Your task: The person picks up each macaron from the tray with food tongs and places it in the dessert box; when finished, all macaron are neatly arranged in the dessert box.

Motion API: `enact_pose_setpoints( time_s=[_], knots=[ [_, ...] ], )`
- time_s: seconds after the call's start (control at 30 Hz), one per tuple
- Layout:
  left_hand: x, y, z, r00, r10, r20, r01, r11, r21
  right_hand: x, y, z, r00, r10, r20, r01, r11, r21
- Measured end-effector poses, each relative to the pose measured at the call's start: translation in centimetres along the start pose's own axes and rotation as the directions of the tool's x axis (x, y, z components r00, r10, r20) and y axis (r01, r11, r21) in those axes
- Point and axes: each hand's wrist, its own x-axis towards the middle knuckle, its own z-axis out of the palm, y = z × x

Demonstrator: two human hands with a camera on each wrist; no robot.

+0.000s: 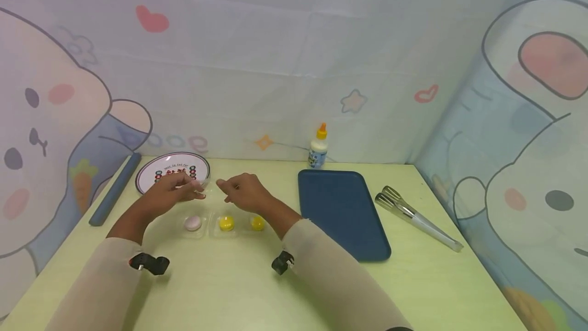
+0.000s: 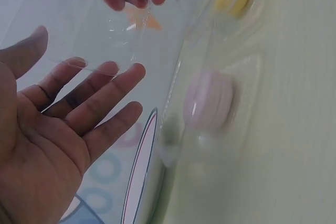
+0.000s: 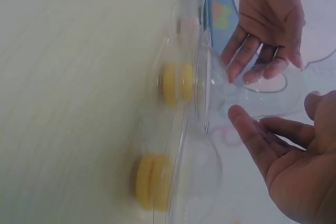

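Both hands are raised over the back left of the table with a clear, thin plastic lid [image 2: 100, 30] between them. My left hand [image 1: 176, 190] holds one side of it between thumb and long, nearly straight fingers. On the other side, my right hand [image 1: 245, 190] has its thumb and bent fingers at the lid's edge. Below them stand clear plastic cases in a row. One holds a pink macaron [image 1: 193, 223], the middle one a yellow macaron [image 1: 226, 223], and the right one another yellow macaron [image 1: 258, 223]. Domed clear covers [image 3: 212, 77] show beside the yellow ones.
A white oval plate [image 1: 149, 175] with printed lettering lies behind the left hand, and a dark blue roll [image 1: 115, 190] lies left of it. To the right are a navy tray [image 1: 340, 213] and metal tongs [image 1: 418, 218]. A glue bottle [image 1: 318, 149] stands by the backdrop.
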Motion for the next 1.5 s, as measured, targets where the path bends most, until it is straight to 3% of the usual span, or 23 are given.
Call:
enact_pose_setpoints(
  time_s=[0.3,0.6,0.7,0.87,1.03,1.27,1.5],
  knots=[
    [-2.2,-0.9,-1.4,1.000,-0.021,-0.005,0.021,0.999,0.041,-0.2,-0.9,1.5,0.998,0.009,0.054,-0.007,1.000,-0.026],
    [-3.3,-1.9,-2.2,0.996,-0.037,0.085,0.044,0.996,-0.079,-0.6,-2.0,3.5,0.999,0.020,0.037,-0.015,0.991,-0.130],
    [-3.6,-1.9,-2.3,0.994,-0.037,0.102,0.039,0.999,-0.022,-0.8,-2.3,4.4,0.999,0.038,0.011,-0.036,0.982,-0.183],
    [-4.2,-1.8,-2.4,0.993,-0.022,0.112,0.004,0.987,0.159,-1.2,-2.7,5.8,0.997,0.063,-0.036,-0.070,0.957,-0.281],
    [-4.7,-1.8,-2.2,0.993,-0.017,0.114,-0.011,0.972,0.236,-1.5,-3.0,6.7,0.996,0.062,-0.068,-0.081,0.937,-0.339],
    [-5.2,-2.7,-2.0,0.992,0.033,0.124,-0.054,0.984,0.168,-1.9,-2.9,7.3,0.996,0.069,-0.062,-0.086,0.935,-0.345],
    [-5.3,-3.3,-1.6,0.991,0.032,0.133,-0.055,0.984,0.172,-1.8,-2.7,7.4,0.994,0.077,-0.071,-0.097,0.934,-0.344]
  ],
)
